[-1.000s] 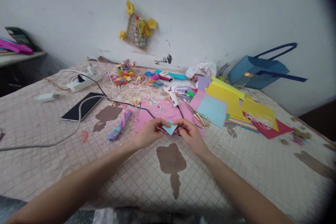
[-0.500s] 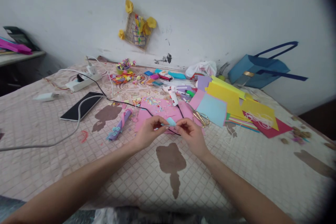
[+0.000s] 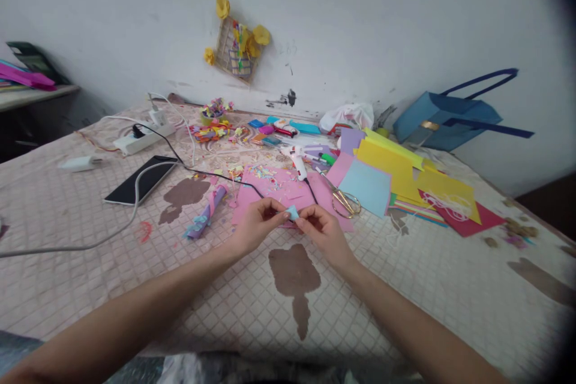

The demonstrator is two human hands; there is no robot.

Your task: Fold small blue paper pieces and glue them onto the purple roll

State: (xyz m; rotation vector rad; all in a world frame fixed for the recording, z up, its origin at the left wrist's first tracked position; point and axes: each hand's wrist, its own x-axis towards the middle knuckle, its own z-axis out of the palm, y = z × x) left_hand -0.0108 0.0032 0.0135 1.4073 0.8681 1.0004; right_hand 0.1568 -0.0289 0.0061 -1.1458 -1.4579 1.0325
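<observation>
A small light blue paper piece (image 3: 292,212) is pinched between both hands, above the near edge of a pink sheet (image 3: 245,195). My left hand (image 3: 260,225) grips its left side with thumb and fingers; my right hand (image 3: 324,234) holds its right side. Beyond them a white glue gun (image 3: 297,165) rests on the pink sheet, its black cord running down behind my fingers. Gold-handled scissors (image 3: 345,201) lie to the right of it. Left of my hands is a rolled purple paper piece (image 3: 207,216) with blue flowers and a pink band.
A phone (image 3: 141,181), a power strip (image 3: 143,139) and cables lie at the left. Yellow sheets (image 3: 387,165), a light blue sheet (image 3: 365,185) and a red sheet (image 3: 481,219) spread at the right. A blue bag (image 3: 450,123) stands against the wall.
The light blue piece now looks narrower and folded or turned between my fingers. Both hands remain in nearly the same place, and the view has shifted slightly.
</observation>
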